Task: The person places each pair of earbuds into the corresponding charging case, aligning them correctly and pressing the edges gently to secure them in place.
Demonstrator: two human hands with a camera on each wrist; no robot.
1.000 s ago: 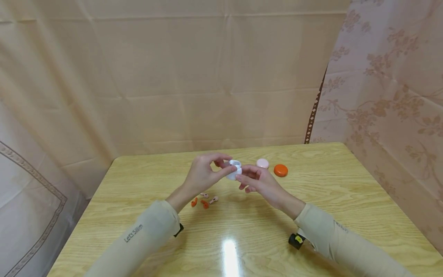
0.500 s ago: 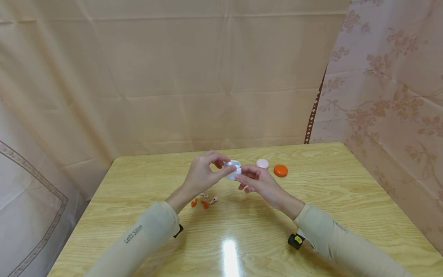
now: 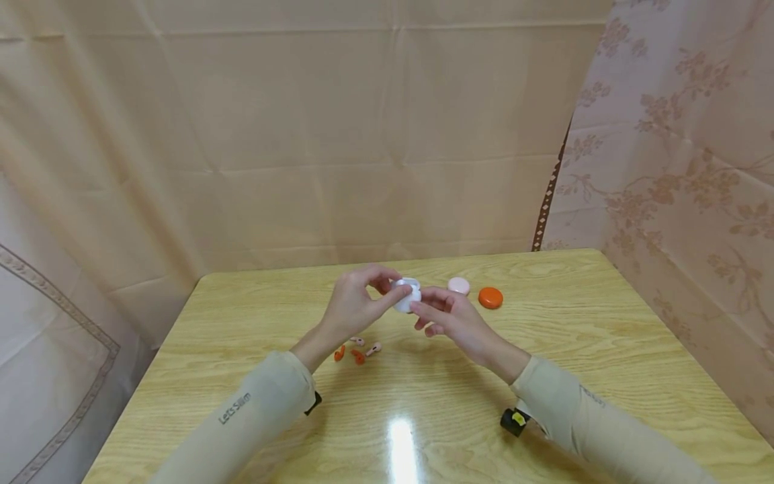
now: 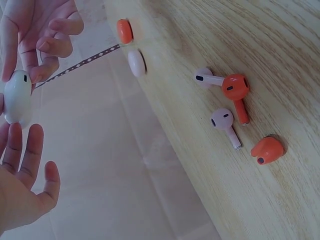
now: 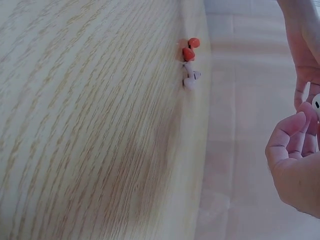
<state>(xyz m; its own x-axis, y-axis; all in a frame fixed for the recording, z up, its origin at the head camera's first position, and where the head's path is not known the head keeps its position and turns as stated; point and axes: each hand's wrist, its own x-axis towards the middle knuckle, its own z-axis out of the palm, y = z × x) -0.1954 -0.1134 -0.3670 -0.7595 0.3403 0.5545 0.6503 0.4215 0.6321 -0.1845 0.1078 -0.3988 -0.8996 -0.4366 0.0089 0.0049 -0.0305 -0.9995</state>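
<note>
A small white earbud case [image 3: 408, 300] is held up over the far middle of the table, its lid tipped up. From the left, my left hand [image 3: 358, 299] grips it with the thumb across the front and fingers behind the lid. My right hand [image 3: 457, 325] pinches its right side between thumb and fingertips, the other fingers loosely curled. In the left wrist view the case [image 4: 18, 97] shows a glossy white side with a dark slot, between both hands' fingertips. Only a sliver of the white case [image 5: 316, 104] appears in the right wrist view. The left thumb hides part of the opening.
Two orange earbuds [image 4: 235, 87] and two pale pink earbuds [image 4: 222, 119] lie loose on the wooden table [image 3: 459, 417], nearer than the case. Behind the right hand sit a pale pink round case [image 3: 458, 286] and an orange one [image 3: 490, 298]. Curtains [image 3: 338, 148] hang beyond the table.
The case has shifted slightly left and the left thumb has pressed in closer. A dark spot on a white piece by the left fingertips no longer shows. The loose earbuds have not moved.
</note>
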